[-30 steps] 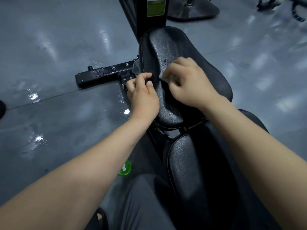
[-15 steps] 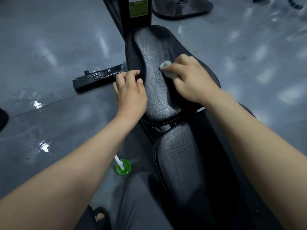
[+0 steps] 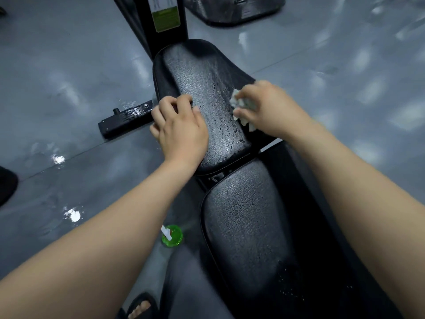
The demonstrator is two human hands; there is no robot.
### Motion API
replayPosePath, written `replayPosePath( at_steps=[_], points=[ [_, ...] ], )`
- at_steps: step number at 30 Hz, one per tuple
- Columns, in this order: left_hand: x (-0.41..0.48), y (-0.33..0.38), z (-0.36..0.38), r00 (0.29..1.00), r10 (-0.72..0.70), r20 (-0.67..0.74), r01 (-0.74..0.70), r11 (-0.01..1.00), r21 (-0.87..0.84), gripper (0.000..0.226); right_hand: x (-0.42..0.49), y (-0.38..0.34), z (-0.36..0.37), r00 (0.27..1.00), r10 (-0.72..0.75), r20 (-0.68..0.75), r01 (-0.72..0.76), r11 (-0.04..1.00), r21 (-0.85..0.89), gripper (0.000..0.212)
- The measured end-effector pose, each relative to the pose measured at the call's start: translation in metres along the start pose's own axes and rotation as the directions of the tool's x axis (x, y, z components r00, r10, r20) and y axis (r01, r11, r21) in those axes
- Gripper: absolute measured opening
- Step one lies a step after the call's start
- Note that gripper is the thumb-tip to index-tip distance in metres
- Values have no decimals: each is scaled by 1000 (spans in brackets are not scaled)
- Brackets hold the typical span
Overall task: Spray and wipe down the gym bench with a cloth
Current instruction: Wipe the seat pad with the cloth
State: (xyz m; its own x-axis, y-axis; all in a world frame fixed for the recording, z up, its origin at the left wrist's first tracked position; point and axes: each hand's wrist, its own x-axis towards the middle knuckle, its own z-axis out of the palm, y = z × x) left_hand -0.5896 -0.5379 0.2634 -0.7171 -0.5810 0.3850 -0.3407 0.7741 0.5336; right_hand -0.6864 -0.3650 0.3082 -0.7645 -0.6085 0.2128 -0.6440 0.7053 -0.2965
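The black textured gym bench has a far seat pad (image 3: pixel 202 88), beaded with droplets, and a near back pad (image 3: pixel 243 226). My left hand (image 3: pixel 181 130) grips the seat pad's left edge, fingers curled over it. On the right side of that pad, my right hand (image 3: pixel 269 107) holds a crumpled pale cloth (image 3: pixel 241 107) against the surface. A green spray bottle (image 3: pixel 172 236) with a white nozzle stands on the floor left of the back pad, seen from above.
A black steel foot bar (image 3: pixel 124 118) of the bench frame juts left over the wet grey floor. The upright post (image 3: pixel 165 17) with a green label rises behind the seat. Another machine base (image 3: pixel 234 8) lies at the top. My sandalled foot (image 3: pixel 140 309) shows below.
My right hand has carried the cloth from the middle of the seat pad toward its right edge. The left hand keeps its grip on the left edge. The camera view has shifted.
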Motion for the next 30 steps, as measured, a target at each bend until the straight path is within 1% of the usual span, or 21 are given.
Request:
replayPosePath(
  at_steps=[2,3,4,6,7,9,11,13,15,18,20,23,25,27,30],
  points=[
    [0,-1,2,1000,-8,-22,8,1000,13,29,-1,9,0,990,129,-57,-132,991,-38,35],
    [-1,-1,2,1000,-8,-26,9,1000,18,29,-3,10,2,983,163,-89,-169,984,-59,36],
    [-1,-1,3,1000,-3,-30,4,1000,24,29,-6,8,4,980,164,-113,-172,983,-65,37],
    [-1,-1,3,999,3,-33,-2,999,32,30,-11,0,9,990,88,-107,-93,995,-37,44],
    [-1,-1,3,999,4,-34,-3,999,35,30,-14,-3,7,996,44,-71,-45,999,-13,50],
    [-1,-1,3,999,0,-34,1,999,37,30,-18,0,0,998,-37,46,36,999,7,62],
    [-3,-2,3,999,2,-34,0,999,41,31,-23,8,-5,987,-95,133,93,995,23,63],
    [-3,-2,3,999,2,-32,-1,999,40,31,-29,18,-6,991,-80,111,72,995,73,53],
    [-3,-1,3,1000,-2,-29,3,999,40,31,-32,25,-3,999,-33,35,29,995,97,44],
    [-3,0,2,1000,-10,-22,12,998,58,32,-35,23,0,1000,6,-4,-5,998,63,46],
    [-4,1,2,1000,-8,-16,9,998,63,32,-42,12,3,999,-29,-16,30,998,62,45],
    [-3,-1,2,1000,-3,-26,5,998,69,32,-53,-12,12,983,-183,-8,183,975,129,43],
    [-4,-2,2,1000,-2,-23,4,998,68,34,-59,-20,19,960,-277,31,272,955,122,40],
    [-4,-1,2,1000,-3,-22,5,998,66,35,-64,-12,16,959,-279,52,273,957,100,41],
    [-5,0,1,1000,-6,-20,8,998,69,35,-70,10,9,983,-182,19,180,981,73,44]
  ],
)
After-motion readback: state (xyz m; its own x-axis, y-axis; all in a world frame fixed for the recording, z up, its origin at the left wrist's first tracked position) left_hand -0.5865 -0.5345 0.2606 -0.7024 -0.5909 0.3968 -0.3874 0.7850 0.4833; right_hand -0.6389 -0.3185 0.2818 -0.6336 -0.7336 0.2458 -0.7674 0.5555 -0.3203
